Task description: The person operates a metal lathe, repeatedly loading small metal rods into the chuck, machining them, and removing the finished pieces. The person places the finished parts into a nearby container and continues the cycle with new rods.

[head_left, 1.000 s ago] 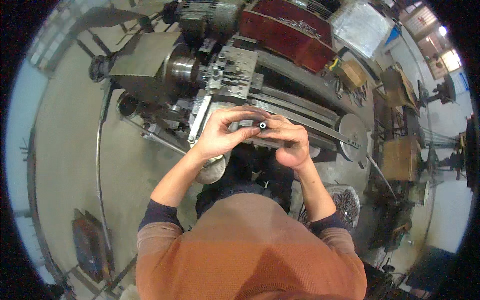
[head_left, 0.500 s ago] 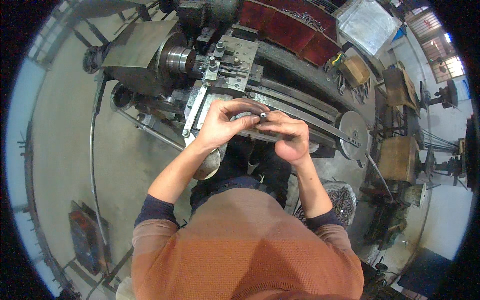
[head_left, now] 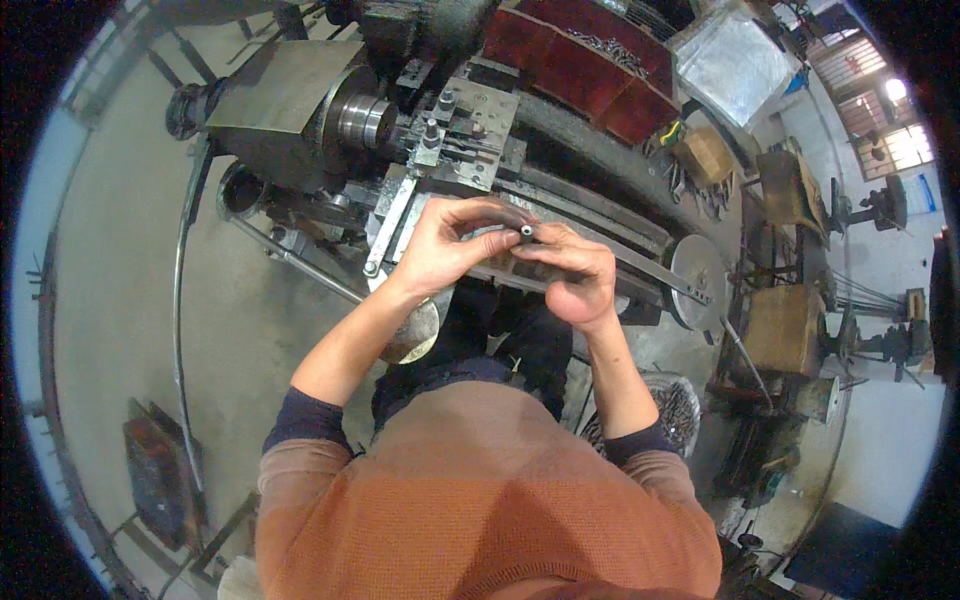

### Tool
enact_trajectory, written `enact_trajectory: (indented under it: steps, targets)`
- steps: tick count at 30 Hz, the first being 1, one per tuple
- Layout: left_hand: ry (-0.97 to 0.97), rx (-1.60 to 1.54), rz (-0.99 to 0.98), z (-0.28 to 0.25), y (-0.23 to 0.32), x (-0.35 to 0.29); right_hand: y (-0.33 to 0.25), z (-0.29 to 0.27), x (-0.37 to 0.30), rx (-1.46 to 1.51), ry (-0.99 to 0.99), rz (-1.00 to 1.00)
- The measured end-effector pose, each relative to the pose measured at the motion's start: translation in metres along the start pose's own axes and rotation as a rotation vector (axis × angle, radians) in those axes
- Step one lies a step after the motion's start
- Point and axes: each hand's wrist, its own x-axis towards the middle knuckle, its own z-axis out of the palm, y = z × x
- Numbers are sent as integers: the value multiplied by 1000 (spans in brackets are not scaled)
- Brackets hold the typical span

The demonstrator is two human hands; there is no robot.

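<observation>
- Since the preceding frame, the background shifts slightly: the round metal disc (head_left: 697, 283) at right sits lower and farther left, while both hands and the part keep nearly the same frame position.
- The small tubular part (head_left: 527, 232) is located just above frame centre, between the hands, with its round open end facing the camera.
- The left hand (head_left: 448, 242) holds the small tubular part in a narrow pinch between thumb and index finger; the remaining fingers are partly hidden.
- The right hand (head_left: 580, 275) has its fingers extended together toward the small tubular part, at its right side. Whether they grip it cannot be told; the thumb is hidden.
- The lathe extends behind the hands: spindle (head_left: 366, 122) at upper left of centre, tool block (head_left: 490, 112) at upper centre, bed rails (head_left: 610, 235) running toward the round metal disc.
- A dark red tray (head_left: 560, 65) at upper centre-right contains small metal pieces (head_left: 622, 50).
- A brown box (head_left: 703, 155) stands at upper right, near hand tools (head_left: 690, 190).
- A pale container (head_left: 668, 380) at lower right, beside the right forearm, holds more metal pieces.
</observation>
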Motion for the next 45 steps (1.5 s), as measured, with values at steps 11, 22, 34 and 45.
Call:
enact_trajectory:
  steps: [11,22,34,45]
  targets:
    - [210,307,-202,-45,27,-33,32,-76,43,-418,87,-40]
    - [493,830,-286,-119,-6,-86,73,-133,34,-680,252,166]
    - [324,1046,-605,-199,-95,-96,-48,-184,-410,-1011,957,1193]
    - [379,1184,-731,-258,-120,-109,35,-180,-455,-1183,545,1251]
